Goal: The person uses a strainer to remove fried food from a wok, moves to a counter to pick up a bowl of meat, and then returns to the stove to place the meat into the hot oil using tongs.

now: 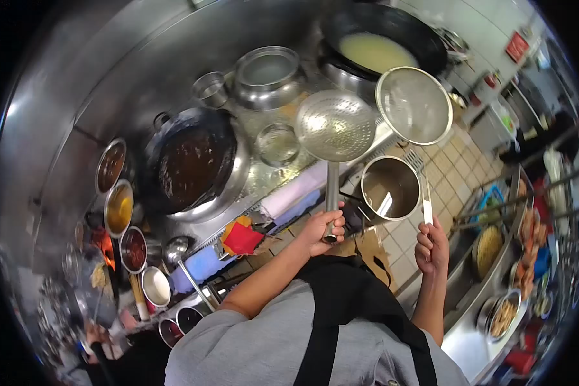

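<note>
My left hand [323,231] is wrapped round the handle of a perforated steel skimmer [336,125], whose wide bowl is held up over the stove's edge. On the right, my right hand [432,245] grips the pale handle of a round fine-mesh strainer [413,106]. The two heads are close to each other, the strainer near the wok with pale liquid [378,53]. Between my hands and a little beyond them stands a deep steel pot [390,188]. The strainer's mesh shows nothing solid in it.
A dark wok [196,161] sits left, with a lidded-looking steel pot [267,72] beyond. Sauce containers [119,207] line the left side near a flame. A ladle [179,251] leans near blue cloth. Food trays [489,251] stand right. Another person's hand [96,334] shows lower left.
</note>
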Demonstrator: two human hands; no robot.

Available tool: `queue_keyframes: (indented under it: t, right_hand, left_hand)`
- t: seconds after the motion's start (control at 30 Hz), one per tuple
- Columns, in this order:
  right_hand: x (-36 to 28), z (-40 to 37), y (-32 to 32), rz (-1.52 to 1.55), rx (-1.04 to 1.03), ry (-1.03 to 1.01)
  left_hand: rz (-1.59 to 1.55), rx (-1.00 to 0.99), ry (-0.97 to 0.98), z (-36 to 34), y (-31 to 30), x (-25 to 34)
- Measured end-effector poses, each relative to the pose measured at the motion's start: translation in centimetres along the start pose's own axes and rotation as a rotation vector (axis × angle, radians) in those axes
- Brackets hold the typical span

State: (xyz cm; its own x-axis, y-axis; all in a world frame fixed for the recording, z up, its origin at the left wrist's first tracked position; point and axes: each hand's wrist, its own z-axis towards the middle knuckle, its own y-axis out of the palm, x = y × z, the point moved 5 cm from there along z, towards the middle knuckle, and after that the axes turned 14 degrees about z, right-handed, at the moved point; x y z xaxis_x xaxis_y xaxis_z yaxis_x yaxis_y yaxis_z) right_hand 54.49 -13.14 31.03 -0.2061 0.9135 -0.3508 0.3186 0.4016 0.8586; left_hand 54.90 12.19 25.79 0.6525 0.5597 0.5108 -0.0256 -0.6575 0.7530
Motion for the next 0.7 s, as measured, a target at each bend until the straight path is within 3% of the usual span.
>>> queue_keyframes:
  t: [0.07,0.27,0.5,0.57,0.63,0.67,0.7]
  right_hand:
    - [3.5,3.5,3.8,-0.049,-0.118,0.193]
    - [10.8,8.2,10.4,-0.422,-0.201,0.302]
    - [14.9,11.1,9.1,-0.576,-0.231,0.404]
    - [15.7,13.1,7.1,-0.735,-0.289,0.368]
    - [16.1,16.6,3.9,-1.207,-0.512,0.07]
    - [15.9,16.8,4.4,-1.37,-0.538,-0.018]
    - [16.1,16.8,5.2,-1.53,-0.564,-0.12]
  left_hand:
    - [-0.157,0.066,0.052,-0.6,-3.0,2.0]
    - [-0.412,0.13,0.156,0.5,-9.0,3.2]
    - [-0.404,0.269,0.265,3.3,-12.1,2.8]
    - [-0.406,0.352,0.295,4.6,-12.7,3.5]
    - [-0.428,0.359,0.339,7.0,-14.4,4.3]
    - [-0.415,0.48,0.292,7.7,-14.4,5.0]
    - [-0.475,0.458,0.333,8.8,-14.4,5.1]
